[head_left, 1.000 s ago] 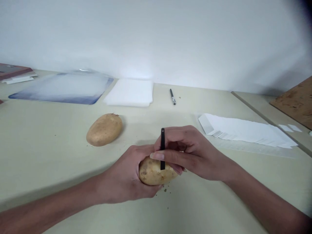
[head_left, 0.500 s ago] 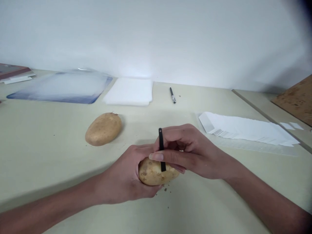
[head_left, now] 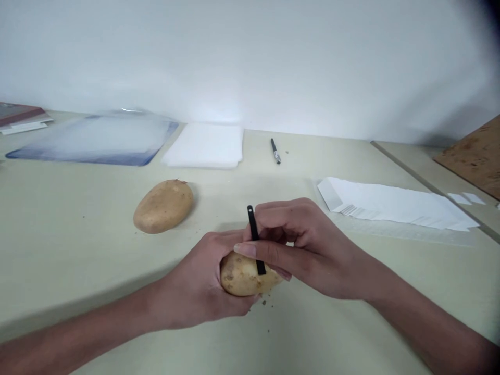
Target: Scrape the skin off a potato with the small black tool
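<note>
My left hand [head_left: 199,281] is wrapped round a potato [head_left: 238,276] low in the middle of the view. A slim black tool [head_left: 253,229] with a small hole at its top end is pinched between the thumb and fingers of my right hand [head_left: 297,242]. Its flat lower end touches the potato's upper side, beside a pale patch. The tool leans a little to the left. Another, larger-looking potato [head_left: 163,207] lies on the table to the left, touched by neither hand. Small dark crumbs are scattered just below the held potato.
At the back stand a blue-edged clear folder [head_left: 97,138], a stack of white sheets [head_left: 205,146] and a black pen [head_left: 275,152]. Fanned white papers [head_left: 390,203] lie at the right, near a brown patterned board [head_left: 474,156]. Books [head_left: 21,115] sit at the far left.
The top end of the black tool has tipped to the left, while its lower end stays on the potato. My right hand has shifted slightly with it. My left hand keeps its hold.
</note>
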Demonstrator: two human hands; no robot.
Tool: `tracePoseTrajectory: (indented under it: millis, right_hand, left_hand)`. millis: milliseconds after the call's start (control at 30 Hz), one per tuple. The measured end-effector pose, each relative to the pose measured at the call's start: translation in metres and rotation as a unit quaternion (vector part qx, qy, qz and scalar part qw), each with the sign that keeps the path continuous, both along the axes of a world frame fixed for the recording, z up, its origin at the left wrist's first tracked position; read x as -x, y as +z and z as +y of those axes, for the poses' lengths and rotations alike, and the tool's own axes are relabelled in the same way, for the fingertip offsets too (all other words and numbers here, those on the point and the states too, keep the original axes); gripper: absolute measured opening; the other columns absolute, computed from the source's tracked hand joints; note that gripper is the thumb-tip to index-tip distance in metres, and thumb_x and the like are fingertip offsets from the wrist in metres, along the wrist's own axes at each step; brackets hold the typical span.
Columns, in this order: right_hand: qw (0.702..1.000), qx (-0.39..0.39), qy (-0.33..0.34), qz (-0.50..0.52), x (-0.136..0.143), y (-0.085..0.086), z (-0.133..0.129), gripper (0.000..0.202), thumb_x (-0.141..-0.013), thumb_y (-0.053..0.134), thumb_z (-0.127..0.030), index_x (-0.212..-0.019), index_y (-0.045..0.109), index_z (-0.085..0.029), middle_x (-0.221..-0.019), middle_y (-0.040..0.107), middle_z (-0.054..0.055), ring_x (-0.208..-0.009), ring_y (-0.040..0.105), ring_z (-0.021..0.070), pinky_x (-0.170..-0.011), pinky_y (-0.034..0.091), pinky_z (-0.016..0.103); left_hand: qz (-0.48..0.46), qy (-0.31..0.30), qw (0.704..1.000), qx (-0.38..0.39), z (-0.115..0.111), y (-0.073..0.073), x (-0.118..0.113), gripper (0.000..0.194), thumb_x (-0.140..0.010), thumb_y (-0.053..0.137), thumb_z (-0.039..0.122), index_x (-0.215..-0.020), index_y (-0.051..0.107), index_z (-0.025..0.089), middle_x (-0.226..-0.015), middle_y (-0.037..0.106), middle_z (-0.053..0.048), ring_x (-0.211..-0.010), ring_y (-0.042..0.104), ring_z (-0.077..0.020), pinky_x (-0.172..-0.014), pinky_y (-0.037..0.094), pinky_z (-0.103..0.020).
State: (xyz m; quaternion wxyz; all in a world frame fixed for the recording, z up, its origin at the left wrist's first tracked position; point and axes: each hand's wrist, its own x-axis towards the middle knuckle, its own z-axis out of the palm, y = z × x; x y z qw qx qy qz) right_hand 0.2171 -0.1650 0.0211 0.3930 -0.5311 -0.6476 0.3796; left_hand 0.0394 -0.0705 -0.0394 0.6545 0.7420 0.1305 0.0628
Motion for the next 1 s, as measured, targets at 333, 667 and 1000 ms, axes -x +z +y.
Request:
tracePoseTrajectory:
  millis: [333,667,1000]
  right_hand:
    - [0.996,-0.003,0.07,0.055,-0.009,-0.006,0.002,0.013,-0.09,0.077,-0.012,-0.079,0.07,-0.009,-0.067,0.052,-0.004,-0.056,0.048,0.0038,-0.049,0.036,0.018]
    - [0.985,0.011,0.042,0.169,-0.008,-0.016,0.001,0.01,-0.091,0.073,-0.009,-0.082,0.069,-0.009,-0.065,0.053,-0.005,-0.053,0.052,0.0048,-0.048,0.041,0.016]
    - [0.982,0.032,0.064,0.175,-0.01,-0.014,0.001,0.013,-0.091,0.074,-0.01,-0.079,0.067,-0.009,-0.06,0.053,-0.005,-0.052,0.048,0.0052,-0.048,0.037,0.019]
  left_hand:
    - [-0.031,-0.018,0.999,0.025,0.0,-0.003,-0.001,0.033,-0.075,0.065,0.001,-0.1,0.07,0.022,-0.079,0.061,0.006,-0.064,0.054,-0.0068,-0.052,0.041,-0.013]
    - [-0.061,-0.016,0.998,-0.02,0.001,-0.002,-0.004,0.051,-0.069,0.066,-0.007,-0.106,0.073,0.027,-0.102,0.069,0.005,-0.085,0.065,-0.0117,-0.067,0.052,-0.017]
    - [-0.073,-0.031,0.997,0.008,0.0,-0.002,-0.003,0.061,-0.07,0.064,-0.011,-0.112,0.072,0.032,-0.098,0.069,0.008,-0.082,0.063,-0.0089,-0.066,0.051,-0.014]
